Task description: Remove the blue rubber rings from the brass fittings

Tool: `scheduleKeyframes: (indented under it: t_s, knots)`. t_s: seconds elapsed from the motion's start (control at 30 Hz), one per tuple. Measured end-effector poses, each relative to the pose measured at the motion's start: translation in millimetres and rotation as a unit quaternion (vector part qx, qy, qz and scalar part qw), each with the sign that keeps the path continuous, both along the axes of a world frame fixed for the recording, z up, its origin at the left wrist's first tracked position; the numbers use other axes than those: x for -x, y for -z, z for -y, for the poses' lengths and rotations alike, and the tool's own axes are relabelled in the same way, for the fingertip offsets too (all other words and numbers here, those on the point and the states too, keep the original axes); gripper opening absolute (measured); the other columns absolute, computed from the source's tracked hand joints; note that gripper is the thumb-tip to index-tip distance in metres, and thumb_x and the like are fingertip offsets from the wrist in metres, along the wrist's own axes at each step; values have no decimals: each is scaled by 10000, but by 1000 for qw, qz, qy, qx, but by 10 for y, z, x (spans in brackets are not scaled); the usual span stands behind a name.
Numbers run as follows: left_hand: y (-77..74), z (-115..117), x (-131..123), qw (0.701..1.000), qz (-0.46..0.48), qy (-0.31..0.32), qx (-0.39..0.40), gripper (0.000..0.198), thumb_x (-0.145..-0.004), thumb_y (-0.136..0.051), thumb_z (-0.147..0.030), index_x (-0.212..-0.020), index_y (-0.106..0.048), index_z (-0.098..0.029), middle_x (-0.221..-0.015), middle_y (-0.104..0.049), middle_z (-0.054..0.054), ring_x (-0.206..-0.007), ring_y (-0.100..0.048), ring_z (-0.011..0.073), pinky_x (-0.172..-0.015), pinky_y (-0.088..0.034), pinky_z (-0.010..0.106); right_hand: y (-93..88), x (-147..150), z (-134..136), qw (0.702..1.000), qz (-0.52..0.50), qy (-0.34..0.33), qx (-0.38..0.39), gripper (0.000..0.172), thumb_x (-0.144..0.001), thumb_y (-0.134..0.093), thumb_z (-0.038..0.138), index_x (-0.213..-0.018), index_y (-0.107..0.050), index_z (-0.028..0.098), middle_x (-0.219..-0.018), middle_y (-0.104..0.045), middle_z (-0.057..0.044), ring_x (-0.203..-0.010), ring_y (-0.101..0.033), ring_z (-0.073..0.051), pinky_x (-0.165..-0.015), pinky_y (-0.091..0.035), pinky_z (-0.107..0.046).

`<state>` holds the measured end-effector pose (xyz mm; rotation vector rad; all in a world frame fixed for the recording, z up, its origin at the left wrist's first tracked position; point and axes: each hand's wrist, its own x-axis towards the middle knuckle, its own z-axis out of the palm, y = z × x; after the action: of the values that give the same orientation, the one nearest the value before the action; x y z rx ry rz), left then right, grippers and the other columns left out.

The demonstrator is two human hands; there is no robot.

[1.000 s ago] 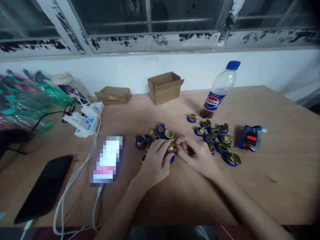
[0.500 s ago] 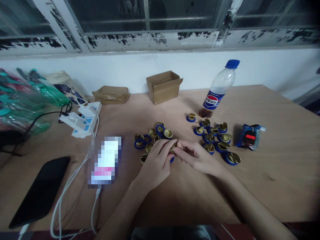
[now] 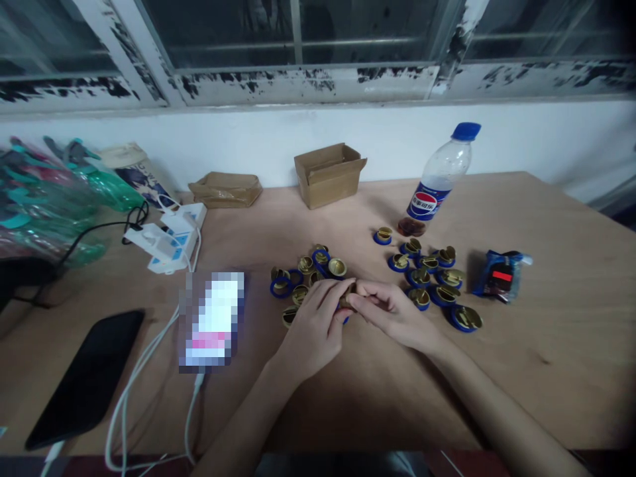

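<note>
Both hands meet over the middle of the wooden table (image 3: pixel 348 411). My left hand (image 3: pixel 313 324) and my right hand (image 3: pixel 392 315) pinch one small gold cap with a blue ring (image 3: pixel 346 299) between their fingertips; most of it is hidden by the fingers. A loose pile of gold caps and blue rings (image 3: pixel 308 268) lies just beyond my left hand. A second group of gold caps seated in blue rings (image 3: pixel 432 278) lies right of my right hand.
A cola bottle (image 3: pixel 440 175) stands behind the right group, a small cardboard box (image 3: pixel 329 173) at the back. A blue packet (image 3: pixel 499 275) lies at the right. At the left are a lit phone (image 3: pixel 213 318), a dark phone (image 3: pixel 84 377), white cables and a power strip (image 3: pixel 166 238).
The fingers of both hands have closed in over the gold cap, which showed between them a second ago and is now mostly covered. The hands stay in the same spot.
</note>
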<state>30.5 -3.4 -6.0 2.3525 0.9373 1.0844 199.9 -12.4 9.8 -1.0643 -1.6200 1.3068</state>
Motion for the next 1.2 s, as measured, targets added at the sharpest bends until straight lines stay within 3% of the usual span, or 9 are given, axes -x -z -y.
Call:
scheduleKeyframes:
  t_s: [0.23,0.4,0.5,0.57,0.63,0.8,1.03,1.2]
  knots:
    - [-19,-12,28,1000,-8,-20,-10,421,-883,-428,-63,-1275,-469,-209,-1165,-585,94,-1109,-546,212,-975,-471,407,-27,-56,-23,1000,13,-4,-24,383,-942,-441,459,-664,-413,197,-576,-439,48,-535,-379,-84,-520,-309,-232]
    - [-36,-54,65,989,24,-132,-57,348,-899,-479,-133,-1237,-512,-208,-1147,-611,97,-1067,-588,211,-951,-491,392,5,-91,-73,988,22,120,-94,296,-919,-485,468,-796,-504,200,-626,-504,33,-521,-446,-96,-499,-371,-233]
    - [-64,-87,90,978,53,-190,-66,307,-884,-543,-181,-1191,-550,-188,-1121,-628,103,-1044,-605,216,-925,-505,378,17,-87,-88,969,122,118,-178,291,-902,-544,400,-1118,-567,206,-1013,-644,-64,-858,-614,-168,-753,-504,-303]
    - [-97,-98,103,973,63,-211,-73,293,-869,-576,-205,-1161,-568,-186,-1100,-640,102,-1029,-614,221,-904,-513,377,16,-76,-85,954,183,86,-221,341,-943,-479,340,-1262,-526,232,-1298,-566,-86,-1174,-538,-214,-1000,-428,-389]
    - [-133,-98,110,970,58,-224,-78,285,-855,-603,-220,-1136,-579,-180,-1071,-652,103,-1009,-621,225,-889,-518,379,9,-62,-74,945,205,81,-241,338,-973,-407,296,-1285,-524,238,-1379,-521,-72,-1292,-452,-215,-1092,-342,-422]
    - [-143,-95,105,968,31,-240,-72,238,-851,-605,-256,-1076,-600,-178,-999,-672,91,-932,-637,223,-843,-524,391,-15,-55,-46,942,184,173,-220,241,-960,-440,283,-1123,-605,221,-1117,-668,-54,-1044,-615,-197,-928,-471,-352]
    - [-40,-129,85,975,-36,-213,-54,129,-859,-586,-300,-861,-633,-181,-812,-683,51,-781,-634,211,-756,-493,371,-3,-63,-34,937,160,248,-188,178,-941,-454,281,-961,-618,213,-937,-675,-44,-863,-638,-188,-728,-489,-293]
    - [27,-106,55,980,-87,-166,-69,244,-818,-643,-332,-1005,-620,-177,-884,-666,69,-889,-604,245,-851,-472,426,6,-48,-35,928,164,272,-196,182,-932,-448,282,-908,-611,204,-895,-675,-50,-790,-639,-183,-695,-489,-289]
